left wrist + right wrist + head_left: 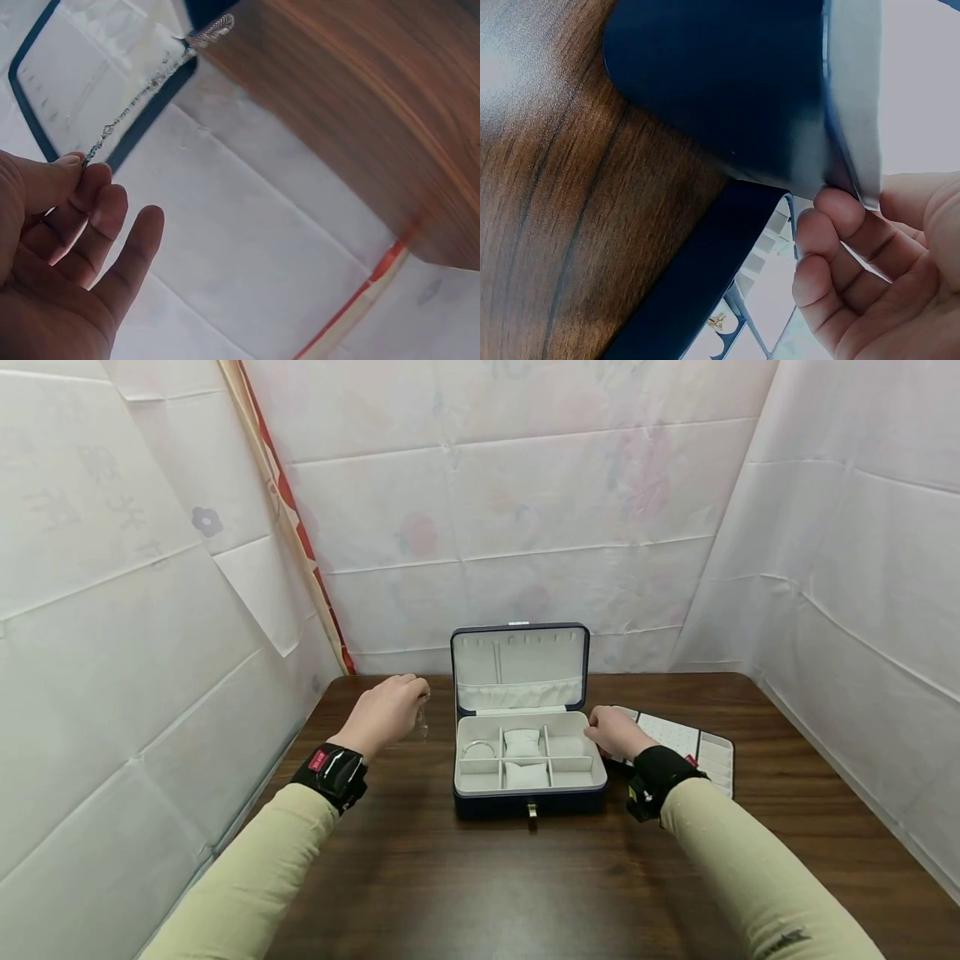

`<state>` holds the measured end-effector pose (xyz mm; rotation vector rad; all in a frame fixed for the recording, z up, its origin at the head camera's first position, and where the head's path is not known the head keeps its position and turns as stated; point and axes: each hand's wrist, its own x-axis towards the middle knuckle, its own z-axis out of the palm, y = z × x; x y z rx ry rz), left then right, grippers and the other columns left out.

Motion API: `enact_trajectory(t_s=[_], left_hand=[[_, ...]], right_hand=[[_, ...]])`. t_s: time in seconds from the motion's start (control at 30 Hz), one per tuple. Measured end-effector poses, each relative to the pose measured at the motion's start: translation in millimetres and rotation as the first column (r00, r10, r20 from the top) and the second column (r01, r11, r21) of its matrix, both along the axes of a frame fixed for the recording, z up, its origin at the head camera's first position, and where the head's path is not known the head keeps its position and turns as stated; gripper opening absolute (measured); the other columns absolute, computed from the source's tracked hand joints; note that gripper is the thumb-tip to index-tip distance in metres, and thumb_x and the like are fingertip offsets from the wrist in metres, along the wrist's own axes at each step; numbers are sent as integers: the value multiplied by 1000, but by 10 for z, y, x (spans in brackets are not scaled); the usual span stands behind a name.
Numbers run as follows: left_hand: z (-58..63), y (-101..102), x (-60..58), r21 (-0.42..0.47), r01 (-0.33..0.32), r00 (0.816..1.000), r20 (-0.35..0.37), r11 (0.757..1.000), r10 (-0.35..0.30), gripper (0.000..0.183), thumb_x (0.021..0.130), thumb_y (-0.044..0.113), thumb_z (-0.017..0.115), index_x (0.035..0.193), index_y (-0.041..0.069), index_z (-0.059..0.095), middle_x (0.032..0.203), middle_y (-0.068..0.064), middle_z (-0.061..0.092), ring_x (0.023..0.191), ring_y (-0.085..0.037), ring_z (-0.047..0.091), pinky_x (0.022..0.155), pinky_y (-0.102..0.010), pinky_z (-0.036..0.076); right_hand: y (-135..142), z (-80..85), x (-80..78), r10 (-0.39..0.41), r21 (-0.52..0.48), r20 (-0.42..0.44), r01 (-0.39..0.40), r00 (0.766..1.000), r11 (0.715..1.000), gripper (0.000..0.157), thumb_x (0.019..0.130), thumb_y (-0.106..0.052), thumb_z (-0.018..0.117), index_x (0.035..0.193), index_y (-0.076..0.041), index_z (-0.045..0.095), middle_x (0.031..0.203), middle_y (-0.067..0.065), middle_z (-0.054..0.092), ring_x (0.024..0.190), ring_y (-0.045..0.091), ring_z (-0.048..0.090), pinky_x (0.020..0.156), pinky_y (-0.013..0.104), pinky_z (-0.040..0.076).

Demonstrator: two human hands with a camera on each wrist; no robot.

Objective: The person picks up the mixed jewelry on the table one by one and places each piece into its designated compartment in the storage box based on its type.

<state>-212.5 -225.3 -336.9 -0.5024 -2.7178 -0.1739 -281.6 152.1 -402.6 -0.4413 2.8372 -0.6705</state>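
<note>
My left hand (386,712) is raised to the left of the jewelry box (491,805). Between thumb and index finger it pinches a thin silver chain (139,97), which hangs beside the box, clear of the table. The navy box stands with its lid (521,664) up, showing a white, divided interior. A silver bangle (480,742) lies in the back left compartment, and two white cushions (522,743) sit in the middle ones. At the box's right wall, my right hand (617,732) grips the rim (855,112) between thumb and fingers.
A divided white tray (678,735) with a navy edge lies right of the box, partly behind the right hand. A small gold piece (718,322) shows inside it. The brown wooden table (480,893) meets white sheeting (525,510) at the back and sides.
</note>
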Motion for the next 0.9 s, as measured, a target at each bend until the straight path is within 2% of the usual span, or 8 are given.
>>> enact_trajectory(t_s=[0.2, 0.53, 0.77, 0.9], left_hand=[[41, 93, 5, 67, 44, 999, -16, 997, -43, 7, 102, 13, 62, 100, 13, 69, 94, -1, 66, 83, -21, 65, 69, -42, 53], [72, 199, -32, 196, 108, 994, 7, 975, -112, 8, 101, 9, 64, 105, 8, 71, 102, -5, 70, 91, -20, 67, 78, -40, 54], [83, 285, -59, 262, 113, 990, 51, 958, -130, 9, 100, 9, 64, 104, 8, 72, 103, -6, 71, 88, -18, 65, 77, -37, 54], [85, 330, -53, 293, 113, 987, 75, 949, -141, 9, 100, 9, 65, 105, 7, 73, 103, -6, 72, 85, -17, 64, 76, -37, 53]], right_hand=[[-5, 1, -3, -8, 10, -2, 8, 1000, 1000, 19, 105, -11, 53, 110, 5, 61, 75, 10, 62, 60, 18, 57, 58, 30, 45], [-9, -11, 9, -7, 7, -4, 7, 1000, 1000, 21, 105, -12, 53, 110, 6, 62, 79, 11, 63, 61, 18, 58, 58, 30, 46], [6, -12, 11, -8, 2, -39, 8, 999, 1000, 23, 105, -14, 54, 111, 6, 64, 76, 10, 63, 58, 16, 58, 58, 30, 45], [11, -17, 13, -27, -10, -42, 26, 999, 1000, 27, 105, -16, 55, 117, 7, 63, 87, 14, 66, 65, 19, 61, 62, 32, 49]])
